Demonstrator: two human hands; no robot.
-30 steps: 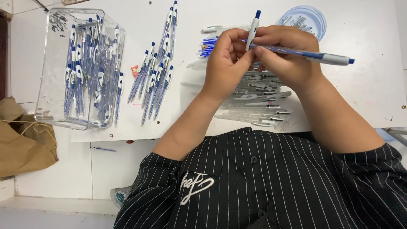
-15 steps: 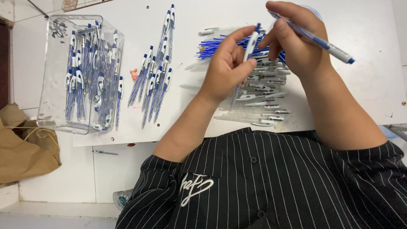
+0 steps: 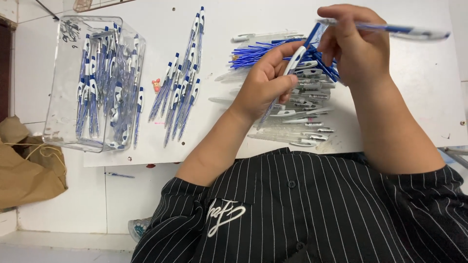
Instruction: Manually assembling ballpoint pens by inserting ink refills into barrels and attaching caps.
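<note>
My left hand [image 3: 263, 85] is closed around a white and blue pen part [image 3: 294, 63], held upright over the white table [image 3: 419, 97]. Up and to the right, my right hand [image 3: 356, 46] grips a clear pen with a blue refill [image 3: 399, 30], held level, while its fingers hover over a fan of loose blue refills [image 3: 258, 52]. A heap of clear pen barrels [image 3: 307, 119] lies under and just in front of both hands. The two hands are apart.
A clear plastic box [image 3: 61, 112] filled with several blue and white pens stands at the table's left. A row of finished pens [image 3: 180, 87] lies beside it, with a tiny orange figure [image 3: 156, 85]. A brown paper bag [image 3: 24, 170] sits on the floor at the left.
My right hand has lifted up and to the right, away from my left hand, carrying the clear pen. My left hand has kept hold of the white and blue part.
</note>
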